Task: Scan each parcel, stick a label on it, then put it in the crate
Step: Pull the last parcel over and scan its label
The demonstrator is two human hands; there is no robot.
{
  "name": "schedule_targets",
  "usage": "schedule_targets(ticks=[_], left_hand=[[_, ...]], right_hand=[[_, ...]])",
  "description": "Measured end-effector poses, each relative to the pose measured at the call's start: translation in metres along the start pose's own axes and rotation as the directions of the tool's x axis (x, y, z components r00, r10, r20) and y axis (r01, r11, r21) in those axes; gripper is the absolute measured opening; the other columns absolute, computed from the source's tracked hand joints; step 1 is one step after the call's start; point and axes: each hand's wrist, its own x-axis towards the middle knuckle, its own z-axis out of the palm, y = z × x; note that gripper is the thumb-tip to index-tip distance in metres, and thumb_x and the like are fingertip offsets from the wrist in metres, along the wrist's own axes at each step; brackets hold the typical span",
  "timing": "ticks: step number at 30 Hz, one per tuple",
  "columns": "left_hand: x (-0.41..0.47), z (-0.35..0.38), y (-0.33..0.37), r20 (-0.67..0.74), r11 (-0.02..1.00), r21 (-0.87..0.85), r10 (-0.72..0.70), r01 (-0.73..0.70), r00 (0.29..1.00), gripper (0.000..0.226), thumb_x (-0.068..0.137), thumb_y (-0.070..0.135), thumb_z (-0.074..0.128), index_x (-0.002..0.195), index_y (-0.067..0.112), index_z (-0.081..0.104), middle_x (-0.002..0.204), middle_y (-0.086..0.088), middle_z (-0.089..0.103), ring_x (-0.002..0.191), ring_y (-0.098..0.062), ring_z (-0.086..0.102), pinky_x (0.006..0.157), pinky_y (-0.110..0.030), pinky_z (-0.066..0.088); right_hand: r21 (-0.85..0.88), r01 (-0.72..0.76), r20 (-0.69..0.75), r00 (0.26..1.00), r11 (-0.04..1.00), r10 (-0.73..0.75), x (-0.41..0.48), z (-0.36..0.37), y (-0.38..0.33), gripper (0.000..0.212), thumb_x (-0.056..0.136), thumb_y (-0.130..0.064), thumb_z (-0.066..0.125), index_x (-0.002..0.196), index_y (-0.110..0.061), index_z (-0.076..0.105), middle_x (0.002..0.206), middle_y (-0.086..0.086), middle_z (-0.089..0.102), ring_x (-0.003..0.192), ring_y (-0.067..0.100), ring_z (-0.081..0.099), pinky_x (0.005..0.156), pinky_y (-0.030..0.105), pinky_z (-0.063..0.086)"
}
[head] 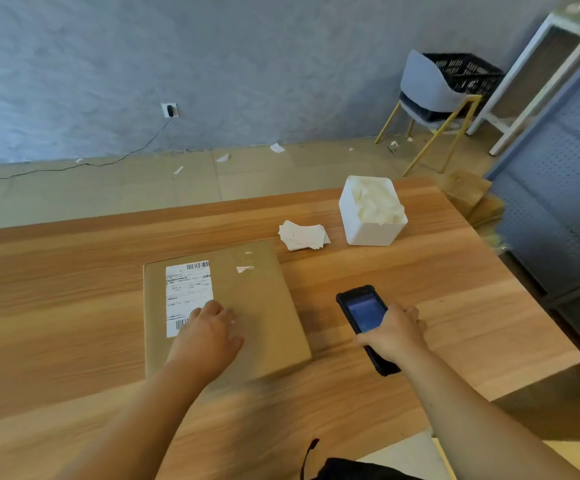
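Observation:
A flat brown cardboard parcel [247,306] lies on the wooden table [74,306], with a white shipping label [186,289] on its left part. My left hand [209,334] rests on top of the parcel, over the label's lower right corner. My right hand [394,332] grips a black handheld scanner [364,311] just right of the parcel, its lit screen facing up. A loose pile of small white labels [304,234] sits beyond the parcel. A black crate [465,72] stands on a chair far back right.
A white tub [368,230] filled with crumpled white paper stands next to the label pile. The grey chair [427,88] with yellow legs holds the crate. A blue perforated panel [558,202] stands at the table's right. Brown cardboard packets [468,192] lean on the floor.

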Motion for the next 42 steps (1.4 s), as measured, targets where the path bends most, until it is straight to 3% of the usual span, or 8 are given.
schedule_targets(ticks=[7,13,18,23,32,35,39,42], left_hand=[[0.036,0.013,0.035,-0.031,0.999,0.044,-0.014,0.016,0.999,0.046,0.085,0.039,0.058,0.129,0.024,0.05,0.131,0.0,0.042,0.119,-0.024,0.04,0.095,-0.038,0.043],[0.05,0.025,0.048,-0.133,0.998,-0.014,-0.059,0.058,0.989,0.041,0.081,0.038,0.065,0.117,0.018,0.061,0.12,-0.005,0.049,0.11,-0.031,0.043,0.09,-0.042,0.045],[0.057,0.03,0.049,-0.211,0.993,-0.089,-0.1,0.082,0.972,0.031,0.075,0.032,0.074,0.101,0.015,0.067,0.108,-0.007,0.054,0.099,-0.035,0.047,0.084,-0.045,0.046],[0.067,0.028,0.048,-0.236,0.988,-0.113,-0.132,0.107,0.963,0.037,0.076,0.034,0.074,0.107,0.018,0.065,0.111,-0.006,0.053,0.103,-0.034,0.047,0.084,-0.046,0.047],[0.088,0.021,0.041,-0.291,0.963,-0.199,-0.237,0.184,0.927,0.057,0.06,0.031,0.085,0.112,0.019,0.066,0.118,-0.004,0.053,0.107,-0.037,0.046,0.085,-0.049,0.044],[0.089,0.02,0.043,-0.294,0.944,-0.256,-0.28,0.207,0.914,0.059,0.058,0.031,0.086,0.113,0.02,0.066,0.119,-0.003,0.053,0.107,-0.036,0.044,0.089,-0.049,0.042],[0.09,0.024,0.04,-0.304,0.943,-0.254,-0.289,0.215,0.908,0.061,0.055,0.037,0.086,0.11,0.019,0.068,0.116,-0.004,0.055,0.102,-0.039,0.047,0.086,-0.05,0.043],[0.089,0.024,0.039,-0.296,0.94,-0.256,-0.299,0.226,0.907,0.061,0.059,0.039,0.085,0.114,0.022,0.065,0.119,-0.001,0.052,0.106,-0.034,0.045,0.089,-0.046,0.04]], right_hand=[[-0.102,-0.01,0.084,0.996,0.995,0.018,0.056,0.006,0.02,0.082,0.062,-0.048,0.083,0.125,-0.012,0.044,0.127,0.006,0.036,0.113,0.026,0.039,0.077,0.036,0.044],[-0.185,0.093,0.126,0.99,0.978,-0.07,0.082,0.02,0.024,0.093,0.062,-0.056,0.081,0.129,-0.01,0.036,0.131,0.007,0.036,0.118,0.025,0.038,0.079,0.033,0.042],[-0.123,0.111,0.175,0.981,0.986,-0.089,0.1,0.016,0.018,0.109,0.064,-0.072,0.068,0.141,-0.007,0.024,0.142,0.01,0.026,0.132,0.026,0.028,0.094,0.037,0.04],[-0.085,0.248,0.06,0.968,0.965,-0.243,0.126,0.0,-0.019,0.075,0.084,-0.056,0.06,0.136,-0.008,0.035,0.141,0.01,0.033,0.13,0.027,0.033,0.097,0.038,0.041],[0.059,0.479,0.079,0.873,0.876,-0.482,0.178,0.011,-0.112,0.054,0.089,-0.035,0.062,0.134,-0.012,0.042,0.132,0.005,0.045,0.114,0.022,0.051,0.083,0.033,0.049],[-0.01,0.458,0.073,0.887,0.889,-0.457,0.19,0.018,-0.131,0.056,0.089,-0.034,0.063,0.134,-0.01,0.04,0.131,0.011,0.041,0.117,0.027,0.047,0.093,0.036,0.047],[-0.139,0.387,0.091,0.921,0.911,-0.378,0.198,0.024,-0.143,0.053,0.091,-0.035,0.061,0.133,-0.007,0.043,0.131,0.016,0.045,0.112,0.028,0.052,0.077,0.028,0.04],[-0.089,0.326,0.055,0.945,0.941,-0.323,0.205,0.028,-0.147,0.051,0.086,-0.031,0.069,0.125,-0.006,0.048,0.126,0.015,0.049,0.11,0.028,0.053,0.075,0.029,0.041]])
